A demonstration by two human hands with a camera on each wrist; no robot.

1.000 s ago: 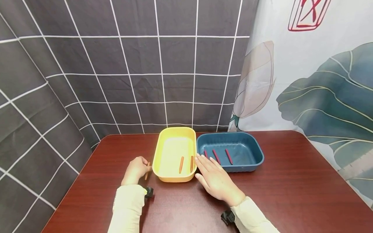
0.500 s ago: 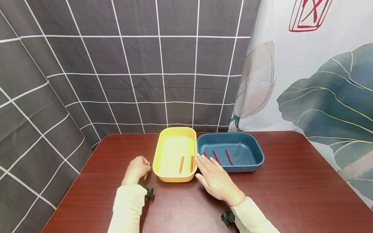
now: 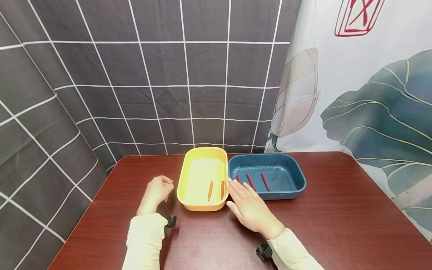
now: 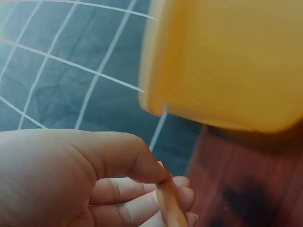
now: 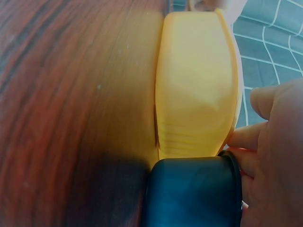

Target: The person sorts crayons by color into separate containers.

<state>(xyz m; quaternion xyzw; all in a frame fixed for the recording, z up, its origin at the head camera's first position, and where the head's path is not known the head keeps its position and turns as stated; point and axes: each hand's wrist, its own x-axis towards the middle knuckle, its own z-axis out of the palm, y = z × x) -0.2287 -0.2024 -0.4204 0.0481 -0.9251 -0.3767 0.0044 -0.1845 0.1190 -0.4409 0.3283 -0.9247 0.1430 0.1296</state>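
Observation:
My left hand [image 3: 158,190] pinches a slim orange crayon-like stick [image 4: 169,203] between thumb and fingers, just left of the yellow bin [image 3: 202,207]. In the head view, much of that stick is hidden by the fingers. Inside the yellow bin lie two orange sticks, one [image 3: 210,191] near the middle and the other [image 3: 222,190] by the right wall. My right hand [image 3: 251,210] rests with straight fingers at the rims where the yellow bin meets the blue bin [image 3: 283,195]. Three dark pink sticks [image 3: 265,181] lie in the blue bin, one partly hidden.
Both bins stand side by side toward the back of a reddish-brown table [image 3: 209,247]. A grey cloth with white grid lines [image 3: 162,63] hangs behind and to the left. To the right is a white cloth with a leaf print [image 3: 381,120].
My left hand has moved slightly left and away from the yellow bin, still pinching the orange stick. The right hand and both bins have stayed in place.

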